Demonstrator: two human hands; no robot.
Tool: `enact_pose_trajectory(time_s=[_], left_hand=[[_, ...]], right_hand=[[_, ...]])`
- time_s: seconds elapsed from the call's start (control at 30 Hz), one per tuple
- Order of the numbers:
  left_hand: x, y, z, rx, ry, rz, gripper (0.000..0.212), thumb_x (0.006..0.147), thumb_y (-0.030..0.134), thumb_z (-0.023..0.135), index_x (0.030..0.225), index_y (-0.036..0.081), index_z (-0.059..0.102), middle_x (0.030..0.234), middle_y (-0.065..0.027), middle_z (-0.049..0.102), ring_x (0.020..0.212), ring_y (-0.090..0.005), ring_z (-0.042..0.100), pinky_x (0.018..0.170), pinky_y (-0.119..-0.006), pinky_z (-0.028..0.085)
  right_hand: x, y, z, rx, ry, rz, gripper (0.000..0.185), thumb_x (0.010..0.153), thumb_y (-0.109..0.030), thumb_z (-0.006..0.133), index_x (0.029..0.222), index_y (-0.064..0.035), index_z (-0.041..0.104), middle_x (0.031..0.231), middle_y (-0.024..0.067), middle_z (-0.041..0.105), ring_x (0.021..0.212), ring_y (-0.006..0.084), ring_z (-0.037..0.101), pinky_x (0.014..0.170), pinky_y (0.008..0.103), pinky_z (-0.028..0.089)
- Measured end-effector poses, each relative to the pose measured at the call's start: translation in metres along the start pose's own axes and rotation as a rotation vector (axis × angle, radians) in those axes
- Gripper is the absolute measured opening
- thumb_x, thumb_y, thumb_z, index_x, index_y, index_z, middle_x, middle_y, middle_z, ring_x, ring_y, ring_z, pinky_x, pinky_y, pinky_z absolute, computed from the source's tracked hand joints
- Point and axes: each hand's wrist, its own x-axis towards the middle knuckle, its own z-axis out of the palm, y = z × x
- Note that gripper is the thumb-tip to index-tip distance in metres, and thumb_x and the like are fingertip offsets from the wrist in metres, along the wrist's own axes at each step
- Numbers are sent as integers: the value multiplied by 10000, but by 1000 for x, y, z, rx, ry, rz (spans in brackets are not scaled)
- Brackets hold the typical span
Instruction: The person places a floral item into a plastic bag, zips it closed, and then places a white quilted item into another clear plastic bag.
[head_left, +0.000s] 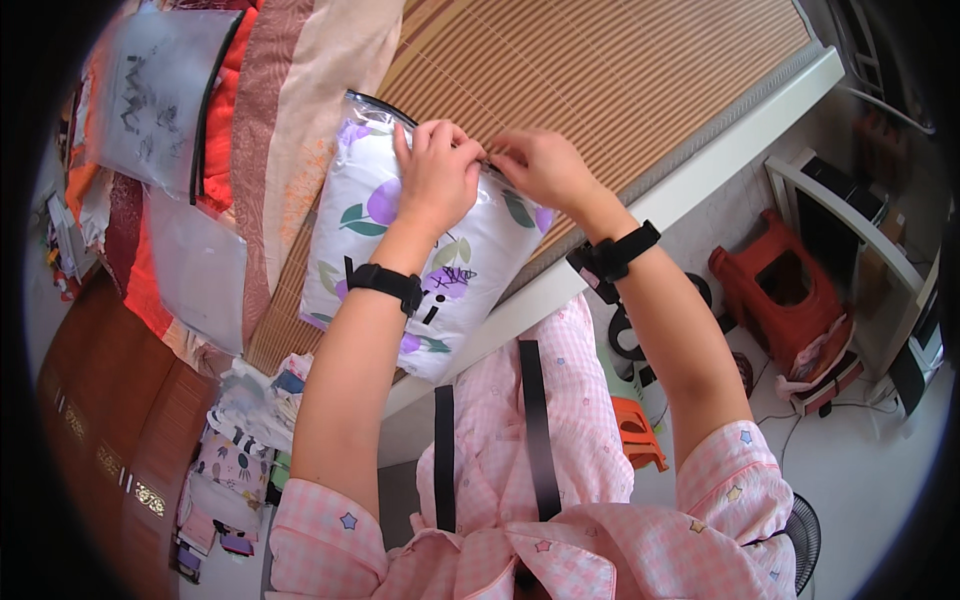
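A clear plastic zip bag lies on the bed's edge, plump with folded white fabric patterned with purple flowers and green leaves. It bears black markings. Along its far edge runs a black zip strip. My left hand rests on that edge, thumb and fingers pinching the strip. Close beside it, my right hand pinches the same strip near its middle, fingertips almost meeting the left ones. Whatever lies between the fingertips, perhaps the slider, is too small to make out.
Under the bag is a bamboo mat on a white-edged bed frame. Frosted zip bags lie on red and beige bedding at left. A red plastic stool and an orange stool stand at right; a brown cabinet is lower left.
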Motion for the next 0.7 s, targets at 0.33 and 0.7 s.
enact_pose_trajectory(time_s=[0.33,0.7], left_hand=[[-5,-4,13,-104,123,23,64,732,155,670,791,165,647,856,28,626,1070,-177,531,1020,-648,128],[-6,-9,11,-74,77,-25,19,777,140,619,792,151,622,844,19,602,1013,-182,527,1035,-626,132]], right_hand=[[-7,-11,-2,-317,-34,-147,125,762,-185,607,704,-75,592,664,115,605,648,307,600,574,415,483],[-11,27,-42,-170,-412,-83,184,747,-200,590,775,-44,684,717,149,641,687,321,619,642,384,502]])
